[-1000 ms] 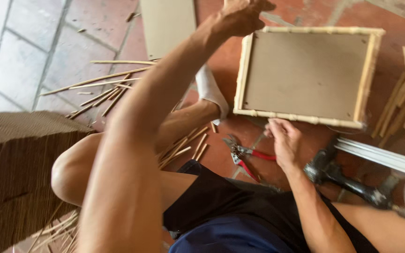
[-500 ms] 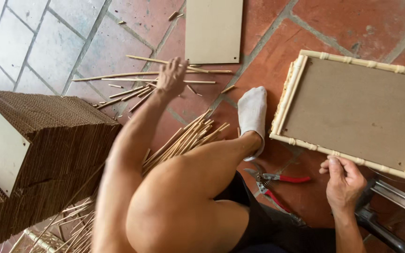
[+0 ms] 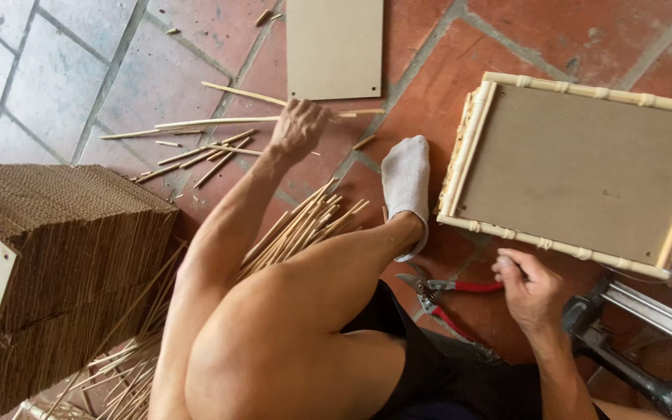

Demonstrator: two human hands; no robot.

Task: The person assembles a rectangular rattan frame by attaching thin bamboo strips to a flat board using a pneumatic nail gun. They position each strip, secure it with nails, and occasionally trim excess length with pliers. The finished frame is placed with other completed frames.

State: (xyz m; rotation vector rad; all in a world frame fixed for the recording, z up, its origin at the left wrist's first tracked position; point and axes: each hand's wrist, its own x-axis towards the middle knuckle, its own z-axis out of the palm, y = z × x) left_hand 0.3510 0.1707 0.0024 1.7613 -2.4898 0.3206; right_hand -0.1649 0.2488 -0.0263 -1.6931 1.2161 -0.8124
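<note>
The left hand (image 3: 299, 128) was stretched out over the tile floor (image 3: 56, 78), fingers curled down around a long thin bamboo stick (image 3: 219, 122), pale and round, one of several loose sticks lying scattered there. The right hand (image 3: 529, 292) rested half closed on the red handle of the pruning shears (image 3: 449, 295), right by the framed board. That board (image 3: 585, 171) was flat brown fibreboard edged in knobbly bamboo. A fat bundle of sticks (image 3: 305, 225) lay under the knee, next to a ribbed stack of cardboard (image 3: 64, 257). A plain flat panel (image 3: 334, 47) sat further out.
</note>
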